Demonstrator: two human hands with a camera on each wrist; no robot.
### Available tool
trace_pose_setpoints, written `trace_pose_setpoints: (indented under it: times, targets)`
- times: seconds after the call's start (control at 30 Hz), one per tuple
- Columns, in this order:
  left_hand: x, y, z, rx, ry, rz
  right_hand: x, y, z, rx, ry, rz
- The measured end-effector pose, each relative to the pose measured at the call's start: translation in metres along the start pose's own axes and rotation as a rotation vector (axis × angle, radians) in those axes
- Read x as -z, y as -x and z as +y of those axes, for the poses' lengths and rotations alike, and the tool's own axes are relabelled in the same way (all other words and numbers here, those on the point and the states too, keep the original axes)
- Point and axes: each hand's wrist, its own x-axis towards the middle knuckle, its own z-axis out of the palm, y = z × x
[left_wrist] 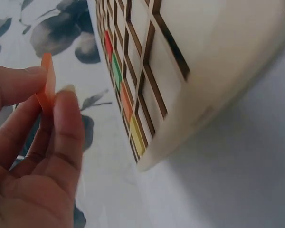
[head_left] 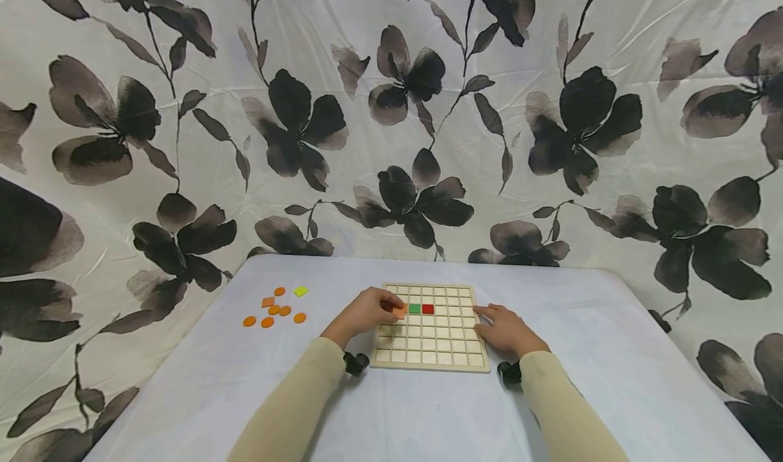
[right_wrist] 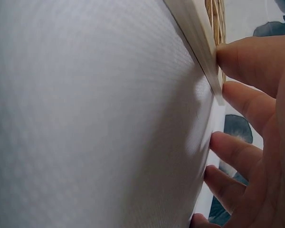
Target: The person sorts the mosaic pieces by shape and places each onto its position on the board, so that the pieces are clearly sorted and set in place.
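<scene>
My left hand point(head_left: 372, 308) pinches an orange square tile point(left_wrist: 48, 83) between thumb and fingers, over the left part of the wooden grid board point(head_left: 428, 363). In the left wrist view that tile is held apart from the board. A red tile point(head_left: 427, 309), a green tile point(head_left: 414, 308), an orange tile point(left_wrist: 126, 100) and a yellow tile point(left_wrist: 137, 136) sit in a row of the grid; in the head view the left hand hides the yellow one. At the board's right edge, my right hand point(head_left: 505, 329) touches the frame with its thumb and a finger, the others spread.
Left of the board, several orange round pieces point(head_left: 267, 322) lie scattered on the white table point(head_left: 202, 394), with an orange square point(head_left: 268, 302) and a yellow-green square point(head_left: 300, 291) among them. A floral cloth point(head_left: 489, 163) hangs behind the table.
</scene>
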Motion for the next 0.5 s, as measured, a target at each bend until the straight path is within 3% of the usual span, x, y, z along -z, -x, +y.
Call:
trace_pose_setpoints:
  times: [0.3,0.5]
  targets:
    - [-0.013,-0.005,0.012,-0.1,-0.104,-0.031,0.0,0.0,0.0,-0.016,-0.009,0.0]
    - [-0.02,-0.012,0.015,-0.117,-0.128,-0.048,-0.002,-0.003,0.002,-0.004,0.009,0.005]
